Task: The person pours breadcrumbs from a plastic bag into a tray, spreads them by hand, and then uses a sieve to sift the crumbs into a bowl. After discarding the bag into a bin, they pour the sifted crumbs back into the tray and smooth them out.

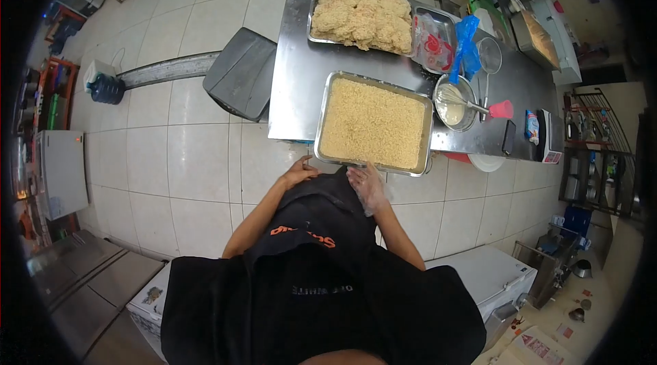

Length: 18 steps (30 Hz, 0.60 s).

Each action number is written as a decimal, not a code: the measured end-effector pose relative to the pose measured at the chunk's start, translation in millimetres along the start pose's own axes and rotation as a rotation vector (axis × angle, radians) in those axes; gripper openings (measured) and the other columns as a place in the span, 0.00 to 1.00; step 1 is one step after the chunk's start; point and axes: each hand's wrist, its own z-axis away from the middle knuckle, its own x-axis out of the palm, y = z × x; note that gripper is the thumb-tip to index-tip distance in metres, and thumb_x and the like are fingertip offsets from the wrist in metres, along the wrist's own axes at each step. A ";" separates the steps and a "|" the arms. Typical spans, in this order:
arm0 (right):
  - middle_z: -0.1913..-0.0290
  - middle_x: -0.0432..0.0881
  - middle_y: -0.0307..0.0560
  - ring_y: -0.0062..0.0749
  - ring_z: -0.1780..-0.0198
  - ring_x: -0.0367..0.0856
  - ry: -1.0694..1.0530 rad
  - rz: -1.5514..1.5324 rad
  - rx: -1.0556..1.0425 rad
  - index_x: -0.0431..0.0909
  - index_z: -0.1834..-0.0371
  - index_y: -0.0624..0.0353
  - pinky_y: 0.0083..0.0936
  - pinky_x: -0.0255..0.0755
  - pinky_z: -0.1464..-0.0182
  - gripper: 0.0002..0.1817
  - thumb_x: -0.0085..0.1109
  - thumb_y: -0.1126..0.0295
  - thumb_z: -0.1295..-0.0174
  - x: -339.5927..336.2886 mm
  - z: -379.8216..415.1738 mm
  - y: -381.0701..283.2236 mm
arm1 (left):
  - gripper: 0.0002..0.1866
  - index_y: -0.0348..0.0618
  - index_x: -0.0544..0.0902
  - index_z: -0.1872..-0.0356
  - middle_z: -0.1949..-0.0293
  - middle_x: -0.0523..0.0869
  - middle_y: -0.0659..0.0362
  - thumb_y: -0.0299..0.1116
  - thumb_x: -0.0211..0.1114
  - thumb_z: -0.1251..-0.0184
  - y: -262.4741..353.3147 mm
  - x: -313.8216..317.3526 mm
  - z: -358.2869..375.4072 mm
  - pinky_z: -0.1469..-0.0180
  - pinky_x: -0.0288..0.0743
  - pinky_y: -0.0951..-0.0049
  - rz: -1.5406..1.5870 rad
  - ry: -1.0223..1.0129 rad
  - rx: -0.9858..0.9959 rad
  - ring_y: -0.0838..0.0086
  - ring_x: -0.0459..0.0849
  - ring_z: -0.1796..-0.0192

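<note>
A metal tray [430, 137] of pale golden breadcrumbs [374, 121] sits at the near edge of the steel table, its front side jutting over the edge. My left hand [300, 172] is by the tray's near left corner, in front of my dark apron, fingers a little apart and holding nothing visible. Just below the middle of the front rim is my right hand [369, 188], in a clear plastic glove. Its fingers reach up to the rim, spread and loosely bent. Behind this tray, another tray holds a heap of crumb-coated pieces [361, 16].
Right of the crumb tray stands a metal bowl of white batter [450, 113] with a whisk [465, 102] in it. Behind it are a sieve [488, 57], a blue plastic bag [466, 46] and a tray with clear plastic [436, 36]. A dark bin [241, 72] stands left of the table [293, 91].
</note>
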 end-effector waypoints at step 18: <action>0.49 0.69 0.54 0.41 0.54 0.72 0.233 -0.143 -0.431 0.64 0.46 0.68 0.29 0.75 0.53 0.16 0.42 0.66 0.28 64.8 37.1 -8.2 | 0.20 0.38 0.69 0.43 0.56 0.82 0.50 0.25 0.57 0.36 61.6 43.6 -26.2 0.74 0.83 0.69 0.218 0.081 0.375 0.66 0.86 0.66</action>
